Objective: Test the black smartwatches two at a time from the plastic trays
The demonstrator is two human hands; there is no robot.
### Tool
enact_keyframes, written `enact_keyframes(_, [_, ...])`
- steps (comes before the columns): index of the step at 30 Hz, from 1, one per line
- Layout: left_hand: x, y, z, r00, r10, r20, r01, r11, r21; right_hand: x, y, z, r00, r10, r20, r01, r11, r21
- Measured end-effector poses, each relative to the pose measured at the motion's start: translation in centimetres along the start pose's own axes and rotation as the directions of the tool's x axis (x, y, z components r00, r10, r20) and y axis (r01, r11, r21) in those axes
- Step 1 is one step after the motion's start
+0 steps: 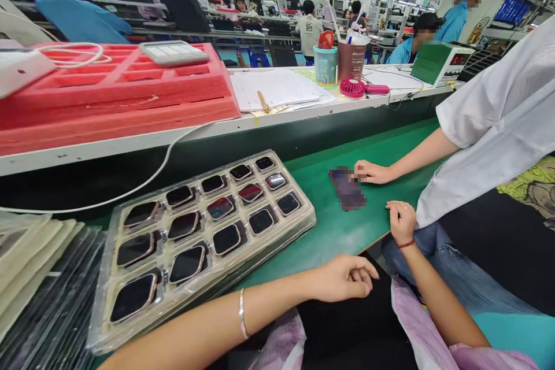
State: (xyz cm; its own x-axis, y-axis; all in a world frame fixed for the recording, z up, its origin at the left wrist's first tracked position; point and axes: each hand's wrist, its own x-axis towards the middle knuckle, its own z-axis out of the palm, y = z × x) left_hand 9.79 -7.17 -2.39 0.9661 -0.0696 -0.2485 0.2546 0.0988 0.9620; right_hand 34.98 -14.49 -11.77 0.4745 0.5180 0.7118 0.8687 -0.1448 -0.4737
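My left hand (344,278) rests above my lap at the bench's front edge, its fingers loosely curled with no object visible in them; a silver bangle is on that wrist. My right hand (401,222), with a red bracelet, is raised beside the bench edge, fingers bent in toward the palm; whether anything is inside is hidden. Left of my hands, a clear plastic tray (299,230) holds several dark watch-like screens (188,263) in rows. A blurred phone-like object (347,188) lies on the green mat (312,179), touched by another person's hand (373,173).
A red foam tray (173,95) and papers (277,88) sit on the raised shelf with cups (325,65), a pink fan (352,88) and a green-white device (440,63). Stacked trays (65,295) stand left. A person in a white shirt (498,104) is close at right.
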Motion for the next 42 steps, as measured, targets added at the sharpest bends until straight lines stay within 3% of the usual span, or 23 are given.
enact_keyframes(3, [0.1,-2.6,0.6,0.999,0.023,-0.047,-0.019,0.996,0.082,-0.9,-0.6,0.6,0.994,0.057,-0.09,-0.06,0.998,-0.035])
enact_keyframes(7, [0.0,-4.2,1.2,0.997,0.067,-0.034,-0.065,0.997,0.05,-1.1,-1.0,0.8,0.986,0.083,-0.146,-0.09,0.995,-0.044])
enact_keyframes(14, [-1.6,-5.5,0.4,1.0,-0.027,-0.008,0.024,0.966,-0.256,-1.0,-0.4,0.7,0.983,0.1,-0.154,-0.107,0.993,-0.04])
enact_keyframes(18, [-2.9,-5.9,0.1,0.998,-0.062,0.031,0.068,0.955,-0.289,-1.1,-0.3,0.7,0.983,0.087,-0.163,-0.092,0.995,-0.024])
enact_keyframes(26, [-4.6,-5.3,-0.2,0.998,-0.032,0.052,0.05,0.915,-0.4,-1.1,-0.2,0.2,0.989,0.065,-0.135,-0.068,0.998,-0.017])
enact_keyframes(29, [-5.1,-4.7,-0.8,0.999,0.001,0.051,0.026,0.846,-0.532,-1.2,-0.6,0.4,0.984,0.094,-0.152,-0.1,0.994,-0.034])
enact_keyframes(33, [-5.8,-4.5,-2.7,0.999,0.042,-0.013,-0.037,0.633,-0.774,-1.5,-1.4,0.8,0.976,0.101,-0.194,-0.123,0.987,-0.102])
enact_keyframes(36, [-6.3,-4.8,-3.9,0.995,0.034,-0.096,-0.101,0.493,-0.864,-1.6,-1.6,1.0,0.965,0.112,-0.235,-0.136,0.987,-0.088])
enact_keyframes(38, [-6.5,-4.9,-4.4,0.993,0.016,-0.119,-0.113,0.458,-0.882,-1.7,-1.6,1.1,0.96,0.136,-0.246,-0.154,0.986,-0.056])
enact_keyframes(42, [-6.6,-4.9,-4.6,0.995,-0.011,-0.099,-0.082,0.471,-0.878,-1.8,-1.4,1.2,0.955,0.156,-0.253,-0.167,0.986,-0.022])
